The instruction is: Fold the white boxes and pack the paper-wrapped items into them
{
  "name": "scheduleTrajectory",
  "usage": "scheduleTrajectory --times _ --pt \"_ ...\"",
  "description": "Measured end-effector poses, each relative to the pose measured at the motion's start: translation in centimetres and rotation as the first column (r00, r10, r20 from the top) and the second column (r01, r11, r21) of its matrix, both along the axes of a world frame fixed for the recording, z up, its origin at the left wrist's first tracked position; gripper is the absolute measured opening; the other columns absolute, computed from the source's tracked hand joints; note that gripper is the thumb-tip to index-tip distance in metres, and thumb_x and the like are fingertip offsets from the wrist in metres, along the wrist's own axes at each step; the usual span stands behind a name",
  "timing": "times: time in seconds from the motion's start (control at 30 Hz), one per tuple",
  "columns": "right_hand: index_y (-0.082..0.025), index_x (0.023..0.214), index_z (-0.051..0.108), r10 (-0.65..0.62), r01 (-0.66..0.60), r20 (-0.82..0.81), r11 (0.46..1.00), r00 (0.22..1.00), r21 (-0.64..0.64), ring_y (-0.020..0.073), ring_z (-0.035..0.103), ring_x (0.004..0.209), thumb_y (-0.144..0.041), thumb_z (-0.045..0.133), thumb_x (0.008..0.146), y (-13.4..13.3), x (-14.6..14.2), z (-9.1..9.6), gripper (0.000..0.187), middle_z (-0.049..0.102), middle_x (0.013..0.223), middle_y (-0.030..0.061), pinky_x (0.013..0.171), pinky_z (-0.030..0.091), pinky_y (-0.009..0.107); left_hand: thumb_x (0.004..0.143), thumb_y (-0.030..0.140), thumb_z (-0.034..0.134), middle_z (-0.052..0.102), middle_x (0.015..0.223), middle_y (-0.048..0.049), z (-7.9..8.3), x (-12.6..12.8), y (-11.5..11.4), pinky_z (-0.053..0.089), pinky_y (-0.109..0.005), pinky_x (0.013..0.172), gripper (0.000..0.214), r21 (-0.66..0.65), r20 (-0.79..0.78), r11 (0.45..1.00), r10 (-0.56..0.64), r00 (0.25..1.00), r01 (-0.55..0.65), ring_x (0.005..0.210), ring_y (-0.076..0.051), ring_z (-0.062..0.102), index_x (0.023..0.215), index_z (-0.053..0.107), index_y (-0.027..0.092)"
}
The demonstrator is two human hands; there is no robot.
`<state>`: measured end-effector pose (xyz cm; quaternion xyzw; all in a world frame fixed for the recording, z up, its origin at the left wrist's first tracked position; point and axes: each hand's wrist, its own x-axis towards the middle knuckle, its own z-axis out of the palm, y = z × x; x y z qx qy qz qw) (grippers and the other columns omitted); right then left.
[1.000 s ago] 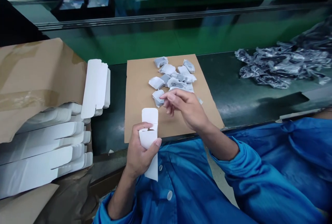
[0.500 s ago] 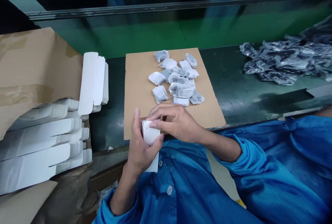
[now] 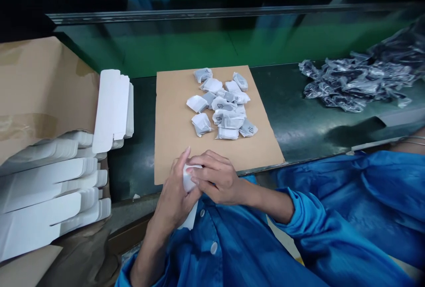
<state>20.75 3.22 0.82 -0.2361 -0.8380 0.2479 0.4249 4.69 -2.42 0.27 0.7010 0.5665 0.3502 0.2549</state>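
Your left hand (image 3: 174,196) and right hand (image 3: 217,178) gripped a narrow white cardboard box (image 3: 189,184) by the dark-green desk's (image 3: 133,163) near edge. Bare room lay along the flat brown cardboard sheet's (image 3: 172,132) left edge.

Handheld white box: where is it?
Head view, low, left of centre: the white box is in the left hand, right hand at its top, near the cardboard sheet.
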Motion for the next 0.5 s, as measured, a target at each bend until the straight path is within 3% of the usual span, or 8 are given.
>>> scheduleTrajectory --times 0.07,0.13,0.23,0.27,0.33,0.37,0.43,0.5 --pt "-0.014 0.102 0.069 0.021 -0.024 0.113 1.000 0.993 0.019 0.0175 0.064 0.093 -0.017 0.049 0.096 0.1 0.1 0.3 0.022 0.072 0.113 0.0124 0.082 0.056 0.034 0.091 0.033 0.061 0.056 0.138 -0.0161 -0.1 0.1 -0.1 0.056 -0.040 0.095 0.068 -0.058 0.070 0.998 0.039 0.997 -0.035 0.120 -0.026 0.063 0.151 0.030 0.023" --pt "-0.015 0.111 0.068 0.076 -0.074 0.225 0.997 0.971 -0.014 0.0187 0.063 0.103 -0.022 0.046 0.099 1.1 0.1 1.2 0.026 0.070 0.121 0.0123 0.090 0.055 0.035 0.087 0.036 0.065 0.053 0.142 -0.0163 -0.2 0.2 0.2 0.052 -0.042 0.101 0.065 -0.100 0.169 0.985 0.154 0.974 -0.139 0.126 -0.028 0.058 0.145 0.039 0.021" --pt "-0.017 0.127 0.061 0.152 -0.109 0.458 0.987 0.876 -0.119 0.0218 0.064 0.109 -0.036 0.050 0.100 5.2 -1.0 3.6 0.035 0.069 0.124 0.0106 0.090 0.053 0.036 0.084 0.044 0.068 0.062 0.126 -0.0130 -0.6 0.1 1.7 0.055 -0.041 0.095 0.057 -0.229 0.408 0.915 0.400 0.821 -0.332 0.115 -0.026 0.065 0.133 0.048 0.021" --pt "-0.018 0.130 0.059 0.117 -0.056 0.561 0.991 0.819 -0.124 0.0237 0.066 0.106 -0.039 0.052 0.099 7.3 -1.7 4.4 0.038 0.070 0.120 0.0106 0.087 0.053 0.036 0.086 0.047 0.065 0.065 0.116 -0.0106 -0.8 -0.2 2.5 0.057 -0.040 0.091 0.053 -0.274 0.496 0.883 0.470 0.730 -0.382 0.107 -0.025 0.068 0.129 0.049 0.021" --pt "-0.011 0.130 0.058 -0.141 0.176 0.715 0.984 0.685 0.025 0.0312 0.065 0.106 -0.031 0.056 0.096 11.9 -3.4 5.5 0.039 0.070 0.114 0.0167 0.088 0.050 0.043 0.091 0.051 0.054 0.066 0.104 -0.0070 -1.6 -1.1 4.7 0.058 -0.038 0.086 0.044 -0.307 0.617 0.827 0.550 0.562 -0.472 0.095 -0.022 0.070 0.123 0.050 0.021" --pt "-0.007 0.124 0.062 -0.197 0.219 0.765 0.973 0.613 0.075 0.0339 0.064 0.108 -0.023 0.061 0.093 14.0 -4.4 5.7 0.035 0.070 0.111 0.0195 0.090 0.047 0.045 0.093 0.051 0.048 0.066 0.102 -0.0068 -1.9 -1.7 5.8 0.058 -0.038 0.086 0.041 -0.291 0.646 0.805 0.564 0.515 -0.517 0.094 -0.021 0.071 0.120 0.050 0.021" --pt "-0.004 0.104 0.069 -0.198 0.228 0.806 0.970 0.558 0.080 0.0355 0.065 0.103 -0.009 0.068 0.080 17.5 -6.1 5.6 0.024 0.071 0.101 0.0209 0.089 0.047 0.045 0.094 0.048 0.042 0.065 0.107 -0.0093 -2.6 -2.8 7.6 0.056 -0.040 0.092 0.038 -0.228 0.640 0.770 0.579 0.505 -0.595 0.100 -0.022 0.069 0.118 0.051 0.019" --pt "-0.005 0.093 0.071 -0.149 0.190 0.807 0.981 0.571 0.046 0.0330 0.066 0.098 -0.002 0.068 0.074 19.3 -7.1 5.3 0.020 0.072 0.096 0.0187 0.086 0.047 0.041 0.092 0.042 0.046 0.063 0.118 -0.0135 -2.8 -3.8 8.2 0.049 -0.045 0.104 0.038 -0.172 0.592 0.753 0.595 0.544 -0.635 0.115 -0.025 0.064 0.120 0.053 0.017"
